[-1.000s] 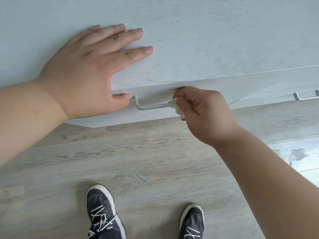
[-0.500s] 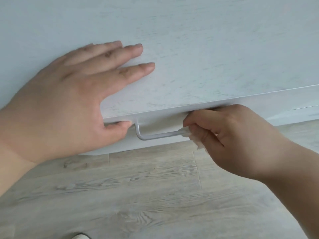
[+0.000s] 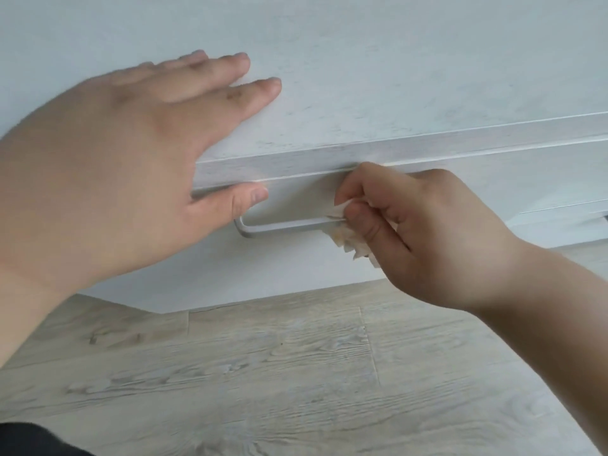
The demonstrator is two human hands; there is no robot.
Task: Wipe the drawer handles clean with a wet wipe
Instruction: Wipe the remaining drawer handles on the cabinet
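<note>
A silver bar handle (image 3: 283, 229) sticks out from the pale drawer front (image 3: 296, 264). My right hand (image 3: 418, 232) pinches a crumpled white wet wipe (image 3: 348, 240) around the handle's right end, which the wipe and fingers hide. My left hand (image 3: 121, 179) lies flat, fingers straight, on the pale top surface (image 3: 394, 77) of the cabinet, with its thumb hooked over the front edge just left of the handle.
Grey wood-look floor (image 3: 279, 373) lies below the drawer. A second drawer handle (image 3: 604, 219) peeks in at the right edge. A dark piece of clothing (image 3: 33, 439) shows at the bottom left corner.
The view has dropped closer to the drawer, so the shoes have left the frame. My right hand stays on the handle's right end with the wipe; my left hand stays flat on top.
</note>
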